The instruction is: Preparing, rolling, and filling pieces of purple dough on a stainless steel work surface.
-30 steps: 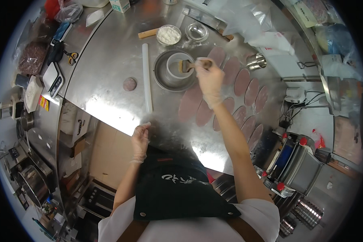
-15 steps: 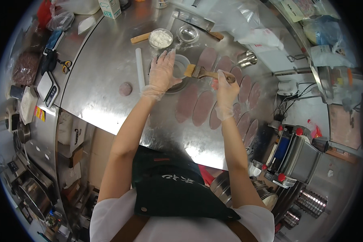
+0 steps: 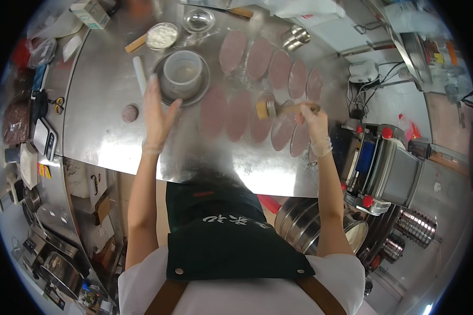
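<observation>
My left hand [image 3: 158, 115], in a clear glove, is open at the lower-left edge of a round metal pan [image 3: 204, 79] with a translucent plastic container [image 3: 182, 79] inside. My gloved right hand [image 3: 312, 119] is closed on the handle of a wide brush [image 3: 264, 109]. The bristles are over a thin pink oval [image 3: 260, 131] in the lower row; I cannot tell whether they touch it. Several such ovals [image 3: 234, 51] lie in two rows to the right of the pan. A small pink dough ball [image 3: 129, 113] and a white rolling pin [image 3: 139, 71] lie left of the pan.
On the steel table [image 3: 100, 131] stand a bowl of flour [image 3: 162, 38], a glass bowl [image 3: 198, 20] and a metal cup [image 3: 297, 38]. A scale [image 3: 45, 137] and scissors [image 3: 57, 105] sit at the left. A machine with red knobs [image 3: 383, 168] stands at the right.
The brush has moved from inside the plastic container rightward to over the pink ovals. My left hand rose from the front edge onto the pan and now sits lower. The view has shifted.
</observation>
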`<state>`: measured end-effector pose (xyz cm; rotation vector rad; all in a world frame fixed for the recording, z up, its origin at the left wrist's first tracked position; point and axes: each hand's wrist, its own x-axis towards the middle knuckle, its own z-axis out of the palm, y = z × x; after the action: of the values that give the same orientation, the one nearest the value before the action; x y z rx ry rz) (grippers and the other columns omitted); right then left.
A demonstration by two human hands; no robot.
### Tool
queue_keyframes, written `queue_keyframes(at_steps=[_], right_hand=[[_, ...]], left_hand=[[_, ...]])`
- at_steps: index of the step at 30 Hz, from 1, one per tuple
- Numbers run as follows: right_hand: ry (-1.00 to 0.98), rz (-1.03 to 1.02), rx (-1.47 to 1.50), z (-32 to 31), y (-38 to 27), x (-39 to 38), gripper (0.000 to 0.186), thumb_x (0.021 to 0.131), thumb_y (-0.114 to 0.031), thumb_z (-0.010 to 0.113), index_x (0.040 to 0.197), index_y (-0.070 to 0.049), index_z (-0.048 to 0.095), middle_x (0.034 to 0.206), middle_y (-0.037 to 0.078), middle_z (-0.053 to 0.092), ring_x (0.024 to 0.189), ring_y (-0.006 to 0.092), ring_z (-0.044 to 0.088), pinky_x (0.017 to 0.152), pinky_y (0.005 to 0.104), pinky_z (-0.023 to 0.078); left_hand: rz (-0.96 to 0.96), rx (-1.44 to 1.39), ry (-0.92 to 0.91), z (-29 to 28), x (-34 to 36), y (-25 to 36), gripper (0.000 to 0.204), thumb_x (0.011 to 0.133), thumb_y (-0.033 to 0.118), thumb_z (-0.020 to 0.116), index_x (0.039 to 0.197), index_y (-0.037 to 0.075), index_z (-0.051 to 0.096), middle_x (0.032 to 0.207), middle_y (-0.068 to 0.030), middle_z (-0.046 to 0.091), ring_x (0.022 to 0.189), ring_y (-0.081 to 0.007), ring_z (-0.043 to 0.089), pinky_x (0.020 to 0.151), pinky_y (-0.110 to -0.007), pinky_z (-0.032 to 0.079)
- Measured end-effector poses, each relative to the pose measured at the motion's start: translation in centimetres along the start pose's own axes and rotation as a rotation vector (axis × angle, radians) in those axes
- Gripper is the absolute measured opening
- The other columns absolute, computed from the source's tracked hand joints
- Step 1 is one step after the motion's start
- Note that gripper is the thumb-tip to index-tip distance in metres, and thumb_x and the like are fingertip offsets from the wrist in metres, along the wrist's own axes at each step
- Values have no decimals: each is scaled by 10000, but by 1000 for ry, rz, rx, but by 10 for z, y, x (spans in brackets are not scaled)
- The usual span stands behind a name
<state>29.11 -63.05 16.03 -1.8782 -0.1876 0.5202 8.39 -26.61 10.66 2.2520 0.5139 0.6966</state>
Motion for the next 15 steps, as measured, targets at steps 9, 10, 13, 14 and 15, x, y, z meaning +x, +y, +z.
queue_keyframes(at_steps=[9,10,13,14,15], right_hand=[[81,20,36,-36,81,48,186,936,-165,631,1034,-23,702,729,4,627,642,75,575,592,226,450],[76,25,42,-39,84,51,186,936,-165,631,1034,-23,702,729,4,627,642,75,575,592,226,450],[-14,-41,98,-28,85,56,192,936,-156,628,1052,-14,683,731,5,608,629,77,542,589,224,431],[-194,45,96,-14,85,46,186,937,-173,629,1034,-29,695,727,7,617,630,81,560,592,233,442],[-374,130,92,-8,84,41,182,939,-190,630,1016,-44,708,724,9,626,632,84,578,595,243,454]], left_hand=[[-405,-52,7,13,-117,25,571,872,-8,614,1415,42,443,1389,-158,495,1294,-305,467,1071,-391,376],[-450,-72,28,11,-124,23,552,885,-18,597,1413,42,446,1397,-149,487,1317,-290,448,1090,-390,360],[-584,-73,55,12,-137,34,522,896,-35,570,1402,31,459,1393,-140,492,1308,-270,455,1087,-409,359],[-586,-65,58,14,-141,37,522,896,-35,570,1402,31,459,1393,-140,492,1308,-270,455,1087,-409,359],[-608,-74,57,18,-147,39,519,895,-37,568,1399,29,462,1388,-138,498,1305,-265,458,1085,-406,361]])
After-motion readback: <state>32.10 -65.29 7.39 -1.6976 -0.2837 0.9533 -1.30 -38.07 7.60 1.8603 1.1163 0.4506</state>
